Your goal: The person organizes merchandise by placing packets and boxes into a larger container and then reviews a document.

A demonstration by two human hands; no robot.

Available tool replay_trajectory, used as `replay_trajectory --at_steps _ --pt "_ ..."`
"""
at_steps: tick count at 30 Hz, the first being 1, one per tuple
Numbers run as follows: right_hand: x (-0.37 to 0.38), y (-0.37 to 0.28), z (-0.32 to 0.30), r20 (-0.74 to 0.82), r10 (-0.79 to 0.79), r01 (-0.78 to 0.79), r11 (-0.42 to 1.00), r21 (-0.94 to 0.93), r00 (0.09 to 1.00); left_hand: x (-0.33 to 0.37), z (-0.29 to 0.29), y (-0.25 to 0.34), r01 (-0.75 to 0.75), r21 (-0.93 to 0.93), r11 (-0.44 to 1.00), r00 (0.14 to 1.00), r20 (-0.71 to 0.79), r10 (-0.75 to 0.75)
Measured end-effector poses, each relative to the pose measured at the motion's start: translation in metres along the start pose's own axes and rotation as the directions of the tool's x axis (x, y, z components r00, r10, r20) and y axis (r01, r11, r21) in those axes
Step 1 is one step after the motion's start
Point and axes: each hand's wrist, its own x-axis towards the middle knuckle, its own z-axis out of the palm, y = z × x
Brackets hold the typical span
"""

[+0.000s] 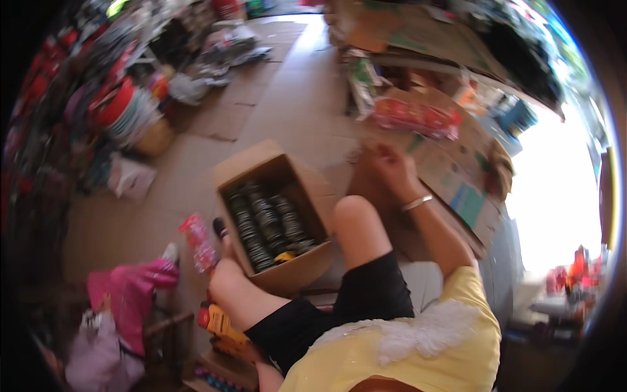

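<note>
My right hand (pixel 395 171), with a bracelet on its wrist, is raised over brown cardboard to the right of my knee. It is smeared by motion, and I cannot make out anything in its fingers. Low beside my left thigh, my left hand (pixel 245 351) is at a yellow-and-orange object (pixel 222 322); its fingers are mostly hidden. Between my legs stands an open cardboard box (pixel 297 269), flaps spread. Rows of stacked dark round pieces (pixel 266 214) fill much of it, with a small yellow piece (pixel 285 257) near the front.
A pink item in clear plastic (pixel 198 243) lies left of the box. A person in pink trousers (pixel 140 287) sits at the left. Red packaged goods (pixel 417 117) lie on flattened cardboard (pixel 450 173) at the right. Piled goods (pixel 124 111) line the left side.
</note>
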Motion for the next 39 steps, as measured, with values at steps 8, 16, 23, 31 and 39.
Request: replay_trajectory --at_steps 8,16,23,31,39 --pt "0.12 0.073 -0.101 0.034 -0.027 0.039 0.186 -0.982 0.999 0.013 0.002 0.021 -0.361 0.567 0.74 0.883 -0.047 0.466" --pt "0.143 0.048 -0.111 0.238 0.051 0.214 0.294 -0.932 0.97 -0.009 0.025 0.041 -0.369 0.422 0.828 0.887 -0.105 0.449" --pt "0.094 -0.066 -0.064 0.256 -0.16 0.295 0.673 -0.678 0.953 -0.042 0.146 0.172 -0.785 0.187 0.591 0.62 0.23 0.75" --pt "0.01 -0.109 0.13 0.782 0.171 -0.428 0.894 0.133 0.599 -0.173 0.274 0.157 0.221 -0.378 0.899 0.359 0.889 0.286" --pt "-0.123 -0.036 0.105 0.833 0.407 -0.625 0.775 -0.096 0.376 -0.15 0.258 0.064 0.656 -0.185 0.732 0.52 0.814 -0.26"
